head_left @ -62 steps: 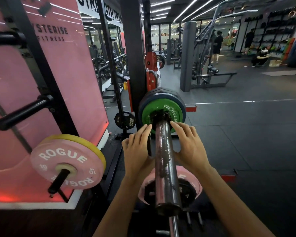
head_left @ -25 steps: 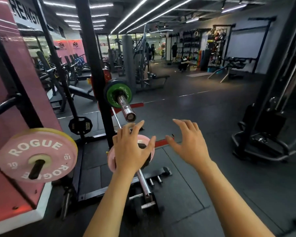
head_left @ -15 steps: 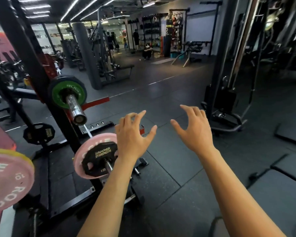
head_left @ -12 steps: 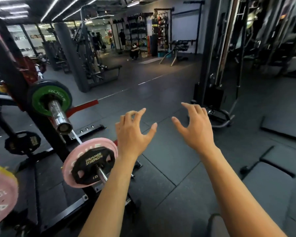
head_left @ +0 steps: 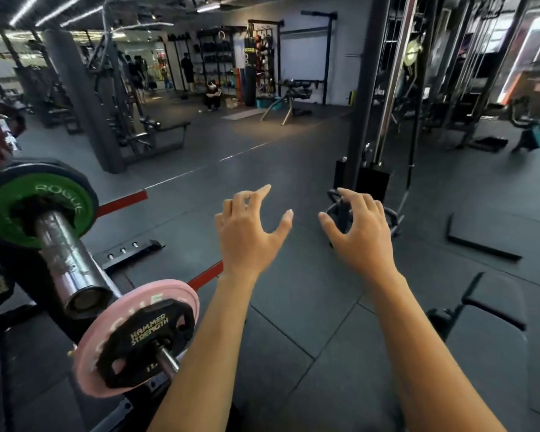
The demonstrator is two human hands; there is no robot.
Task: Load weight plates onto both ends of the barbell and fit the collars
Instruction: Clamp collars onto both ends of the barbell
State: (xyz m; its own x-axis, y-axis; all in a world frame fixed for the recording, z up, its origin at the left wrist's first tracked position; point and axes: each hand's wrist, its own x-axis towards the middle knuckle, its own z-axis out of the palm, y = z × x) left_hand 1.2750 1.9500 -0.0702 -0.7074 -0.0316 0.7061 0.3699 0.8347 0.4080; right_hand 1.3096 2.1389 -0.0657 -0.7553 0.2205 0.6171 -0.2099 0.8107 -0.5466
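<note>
The barbell's steel sleeve [head_left: 66, 260] juts toward me at the left, carrying a green Rogue plate [head_left: 7, 201] with a black plate behind it. No collar shows on the sleeve. Below it, a pink plate [head_left: 181, 294] and a black Hammer Strength plate [head_left: 144, 341] sit on a storage peg of the rack. My left hand [head_left: 250, 232] and my right hand [head_left: 359, 232] float over the floor to the right of the barbell, fingers spread and loosely bent, holding nothing.
A cable machine [head_left: 368, 169] stands just beyond my right hand, with a handle at its base. A padded bench [head_left: 493, 319] lies at the lower right. Dark rubber floor [head_left: 281, 307] stretches ahead. Other machines and people are far back.
My hands left the plate on the sleeve and drew back, empty. My view swung right, so the barbell and stored plates slid to the left edge and the cable machine came into view.
</note>
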